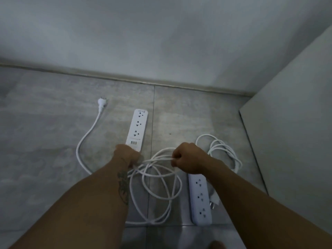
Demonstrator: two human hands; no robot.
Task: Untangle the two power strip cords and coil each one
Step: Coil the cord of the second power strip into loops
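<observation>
Two white power strips lie on the grey tiled floor. The far strip points toward the wall; its cord curves left to a white plug. The near strip lies at the right, with a plug beside it. Loose white loops sprawl between my forearms. My left hand is shut on the cord just below the far strip. My right hand is shut on several strands of the loops, stretched between both hands. A smaller bundle of cord rests behind my right hand.
A grey wall meets the floor close behind the strips. A pale flat panel stands at the right, close to the cord bundle. Open floor lies at the left. A toe shows at the bottom edge.
</observation>
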